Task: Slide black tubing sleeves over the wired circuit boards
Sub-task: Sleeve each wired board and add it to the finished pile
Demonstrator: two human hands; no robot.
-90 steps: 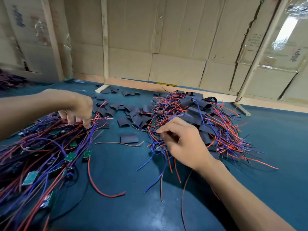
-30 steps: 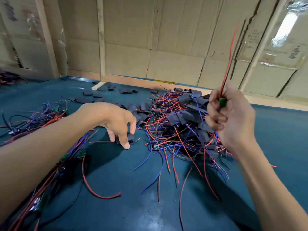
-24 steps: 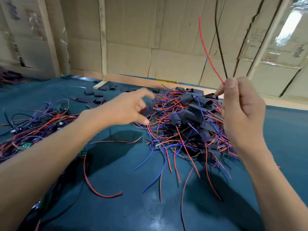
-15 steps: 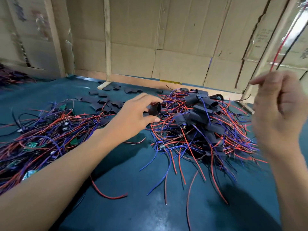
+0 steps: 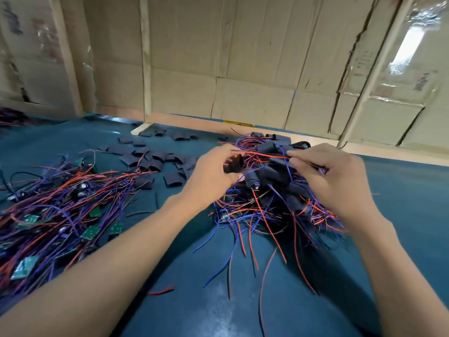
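The left hand (image 5: 211, 172) is raised above the table, fingers and thumb curled round a short black tubing sleeve (image 5: 233, 163), squeezed so its open mouth faces right. The right hand (image 5: 337, 177) sits just across from it, fingertips pinched on thin red and black wires (image 5: 260, 154) that stretch leftward and reach over the sleeve's mouth; the board those wires belong to is hidden inside the palm (I cannot make it out).

Beneath both hands lies a heap of sleeved boards (image 5: 274, 181), matte black wrappers tangled in glossy red and blue leads that trail toward the near edge. To the left sprawls a pile of bare boards (image 5: 91, 232), small green squares caught among purple and red wire. Between the two piles, farther back, loose flat sleeves (image 5: 155, 159) are scattered, dull and creased. Everything rests on a dark teal table mat (image 5: 199, 300), and cardboard panels (image 5: 252, 57) braced by pale wooden battens close off the far side.
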